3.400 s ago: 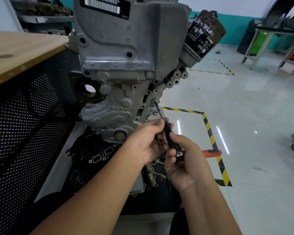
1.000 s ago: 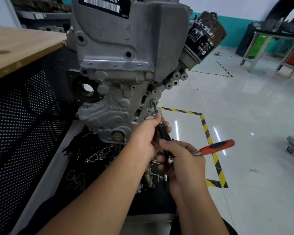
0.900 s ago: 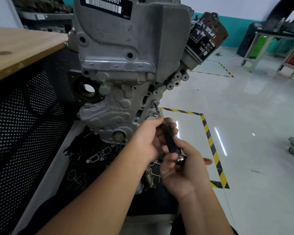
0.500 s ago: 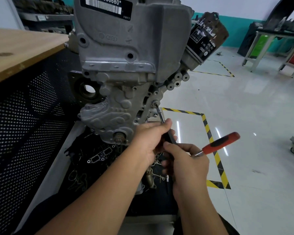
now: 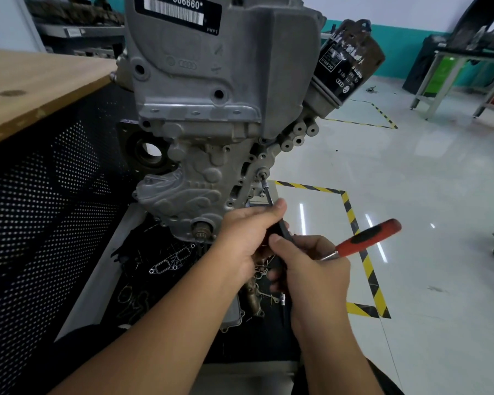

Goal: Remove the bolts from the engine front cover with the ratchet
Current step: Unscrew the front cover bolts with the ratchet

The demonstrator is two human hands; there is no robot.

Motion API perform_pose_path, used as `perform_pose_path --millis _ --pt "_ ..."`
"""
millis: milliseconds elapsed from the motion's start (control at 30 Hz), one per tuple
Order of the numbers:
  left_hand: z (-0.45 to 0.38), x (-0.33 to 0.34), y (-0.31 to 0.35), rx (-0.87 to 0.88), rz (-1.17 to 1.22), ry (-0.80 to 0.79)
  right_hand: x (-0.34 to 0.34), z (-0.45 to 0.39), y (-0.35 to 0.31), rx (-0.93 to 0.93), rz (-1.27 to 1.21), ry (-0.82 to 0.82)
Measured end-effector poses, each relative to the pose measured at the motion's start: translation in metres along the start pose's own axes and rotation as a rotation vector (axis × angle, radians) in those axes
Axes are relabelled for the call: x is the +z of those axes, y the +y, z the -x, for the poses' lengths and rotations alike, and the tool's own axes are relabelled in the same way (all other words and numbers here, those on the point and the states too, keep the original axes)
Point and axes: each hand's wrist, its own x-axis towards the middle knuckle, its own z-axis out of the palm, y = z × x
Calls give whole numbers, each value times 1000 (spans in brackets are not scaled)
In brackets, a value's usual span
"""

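So the engine front cover (image 5: pixel 183 192) was the lower grey casting on the block, and everything sat relative to that. The ratchet (image 5: pixel 365 238) hung off its right edge — thin extension bar (image 5: pixel 266 189) seated on a bolt (image 5: pixel 261 174) there, orange handle sticking out to the right over the floor. Left hand (image 5: pixel 248 238) was pinching the extension just below the cover, thumb on top. Right hand (image 5: pixel 311 266) was wrapped around the ratchet head end, fingers curled. Oil filter (image 5: pixel 345 61) sat up and right of the cover; loose gaskets (image 5: pixel 169 260) lay under it.
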Motion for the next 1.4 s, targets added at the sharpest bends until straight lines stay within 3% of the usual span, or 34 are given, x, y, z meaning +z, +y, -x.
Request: perform_pose_path --millis 100,167,233,367,433,500,600,667,733,833,900,967,1067,1133,1200,1267,1333,1400 --pt "7 -2 5 -127 116 -174 -3 -1 -9 359 -336 -180" --pt "9 -1 4 -110 126 -206 -7 -3 -14 544 -567 -260" --pt "11 1 1 -58 102 -146 -8 -3 -15 536 -525 -241" --pt "9 4 -4 -25 83 -28 -10 -3 -8 83 -66 -3" --pt "5 0 -4 -3 77 23 -7 -2 -6 -8 6 30" --pt "5 -4 -2 -32 75 -35 -3 0 -7 111 -94 -30" --pt "9 -5 1 -133 138 -201 -2 1 -10 498 -516 -239" --pt "9 -4 1 -116 151 -206 -4 -2 -10 591 -673 -259" --pt "10 -1 -1 -91 112 -147 -4 -2 -10 499 -526 -201" --pt "9 0 -4 -62 108 -60 -1 1 -7 183 -204 -40" --pt "6 -1 -3 -43 115 -32 0 0 -3 117 -150 -7" --pt "5 -3 0 -81 130 -100 1 0 -7 224 -228 -56" --pt "7 -3 2 -136 192 -228 -2 -3 -12 540 -589 -225" --pt "6 -2 -1 -97 169 -211 -5 -5 -13 575 -610 -243" --pt "6 0 -4 -65 115 -147 -7 -4 -12 433 -333 -160" --pt "3 0 -6 -50 96 -76 -8 -5 -9 145 -60 -5" --pt "1 -2 -4 -46 113 -48 -9 -4 -7 -63 47 38" --pt "1 -4 -2 -62 139 -98 -8 0 -7 -40 19 4"
